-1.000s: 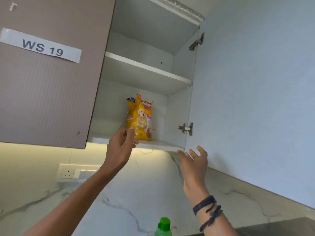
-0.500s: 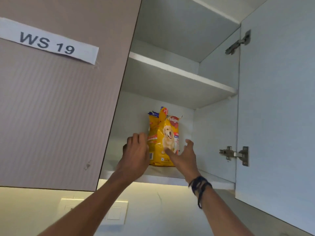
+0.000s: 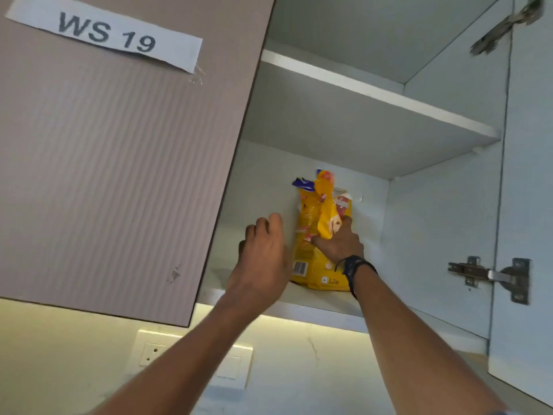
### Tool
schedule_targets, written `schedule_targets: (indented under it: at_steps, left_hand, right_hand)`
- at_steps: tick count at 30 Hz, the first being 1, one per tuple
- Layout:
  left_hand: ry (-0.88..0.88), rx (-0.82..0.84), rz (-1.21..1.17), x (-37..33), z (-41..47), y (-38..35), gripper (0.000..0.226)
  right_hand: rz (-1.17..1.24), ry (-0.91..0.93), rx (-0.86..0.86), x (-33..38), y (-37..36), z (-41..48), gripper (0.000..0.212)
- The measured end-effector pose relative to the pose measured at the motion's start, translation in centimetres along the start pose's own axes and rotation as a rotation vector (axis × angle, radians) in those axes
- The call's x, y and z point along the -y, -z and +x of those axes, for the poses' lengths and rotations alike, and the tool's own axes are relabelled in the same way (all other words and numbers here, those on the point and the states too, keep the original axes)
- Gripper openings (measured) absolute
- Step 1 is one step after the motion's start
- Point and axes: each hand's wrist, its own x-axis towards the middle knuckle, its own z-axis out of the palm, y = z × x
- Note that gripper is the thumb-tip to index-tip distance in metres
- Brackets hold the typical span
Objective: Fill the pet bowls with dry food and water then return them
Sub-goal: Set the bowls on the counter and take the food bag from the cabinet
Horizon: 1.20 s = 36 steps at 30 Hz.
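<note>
Bag of dry food (image 3: 306, 253), upright on the bottom cupboard shelf (image 3: 323, 298), is being pinched by the right hand (image 3: 339, 245), left hand (image 3: 263, 262) fingers (image 3: 273, 224) loosely curled beside it; bowls unseen, filling judged entirely outstanding.

Bag (image 3: 305, 226) is glossy, crinkled; door (image 3: 119, 181) at nine o'clock ribbed, matt; its label (image 3: 104, 32) paper; hinge (image 3: 490, 275) at three o'clock metal.
</note>
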Motion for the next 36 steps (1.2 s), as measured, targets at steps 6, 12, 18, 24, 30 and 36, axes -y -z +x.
schedule_targets:
  at_steps: [6, 12, 18, 24, 30, 36]
  left_hand:
    - [0.004, -0.038, -0.099, 0.3, -0.4, 0.3, 0.026]
    - [0.071, -0.038, -0.401, -0.1, -1.1, 1.9, 0.035]
    - [0.266, 0.25, -0.993, -2.2, -5.1, 6.0, 0.048]
    - [0.339, 0.204, -1.029, -1.0, -11.8, 11.5, 0.046]
    - [0.532, 0.085, -0.83, 3.7, -22.8, 16.7, 0.028]
    - [0.87, 0.024, -0.678, 11.7, -35.3, 19.4, 0.038]
  right_hand:
    - [0.096, 0.153, -0.032, -1.1, 4.5, -4.7, 0.053]
    - [0.233, 0.222, -0.115, 0.2, 10.3, -12.6, 0.053]
    - [0.31, 0.343, -0.156, 3.0, 13.6, -21.3, 0.057]
    - [0.463, 0.414, -0.075, 4.9, 12.0, -29.1, 0.057]
    - [0.702, 0.295, 0.285, 3.2, 4.3, -34.8, 0.057]
    - [0.678, 0.183, 0.66, 0.3, -8.8, -45.8, 0.063]
